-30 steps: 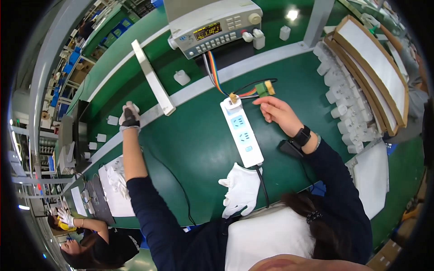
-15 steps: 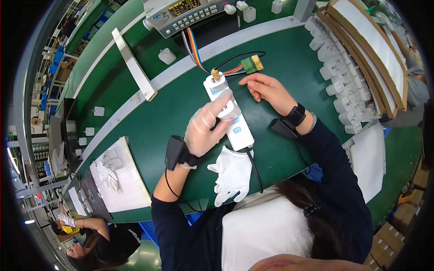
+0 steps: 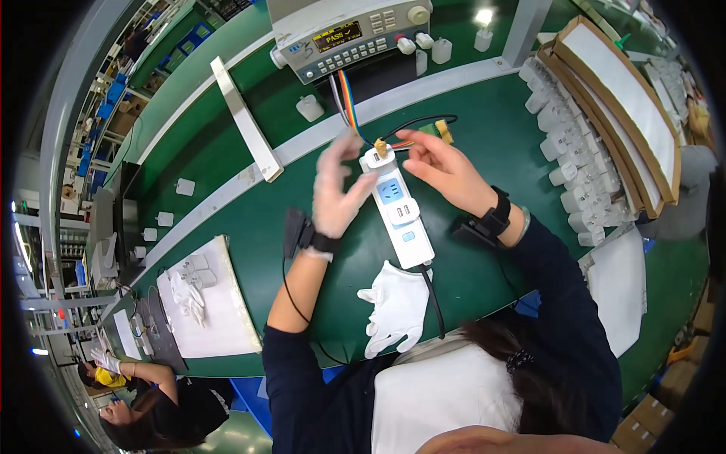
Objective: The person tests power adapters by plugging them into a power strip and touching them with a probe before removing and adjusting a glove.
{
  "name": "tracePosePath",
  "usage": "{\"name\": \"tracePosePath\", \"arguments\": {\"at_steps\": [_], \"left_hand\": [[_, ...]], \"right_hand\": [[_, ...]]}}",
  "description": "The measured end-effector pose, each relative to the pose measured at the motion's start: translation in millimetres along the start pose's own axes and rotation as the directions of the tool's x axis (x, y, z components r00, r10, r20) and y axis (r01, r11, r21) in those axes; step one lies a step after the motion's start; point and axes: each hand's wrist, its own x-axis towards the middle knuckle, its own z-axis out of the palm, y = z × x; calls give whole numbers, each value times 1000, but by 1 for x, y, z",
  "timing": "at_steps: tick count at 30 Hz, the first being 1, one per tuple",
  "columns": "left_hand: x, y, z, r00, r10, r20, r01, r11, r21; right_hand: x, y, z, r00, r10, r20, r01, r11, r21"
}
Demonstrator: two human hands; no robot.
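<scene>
A white power strip [image 3: 417, 248] with blue sockets stands upright on the page in front of me. One white charger with USB ports [image 3: 403, 212] is plugged into its middle, and another white charger [image 3: 376, 160] sits at its far end. A yellow plug [image 3: 380, 147] with wires stands in the far charger. My left hand [image 3: 338, 189], in a thin translucent glove, hovers left of the strip, thumb and fingers apart, slightly blurred and holding nothing. On the right, my bare right hand [image 3: 448, 168] reaches close to the yellow plug, its fingers parted and nothing visible between them.
A test instrument [image 3: 352, 41] with a lit screen stands at the back, a rainbow ribbon cable running from it. A green-and-yellow connector [image 3: 441, 135] lies behind my right hand. Rows of white chargers [image 3: 567, 166] line the right, beside cardboard trays [image 3: 616, 98]. A white glove [image 3: 398, 306] lies nearest me.
My left hand has let go of the charger in the middle of the strip and lifted away to the left and back. My right hand has come closer to the plug. The instrument's screen reads differently.
</scene>
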Motion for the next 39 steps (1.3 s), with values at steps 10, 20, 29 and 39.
{"name": "tracePosePath", "arguments": {"at_steps": [10,20,29,39], "left_hand": [[8,-42,28,938,-169,303,214,969,-122],[10,-26,15,919,-140,367,280,889,-363],[84,-35,-51,971,228,-68,-168,862,478],[144,-111,-133,980,-102,171,-66,644,762]], "right_hand": [[24,-35,10,932,-360,-35,353,927,-127],[-31,-31,11,949,-198,243,290,853,-434],[-33,-21,2,955,-123,270,210,923,-321],[-9,28,-17,892,248,379,-358,897,258]]}}
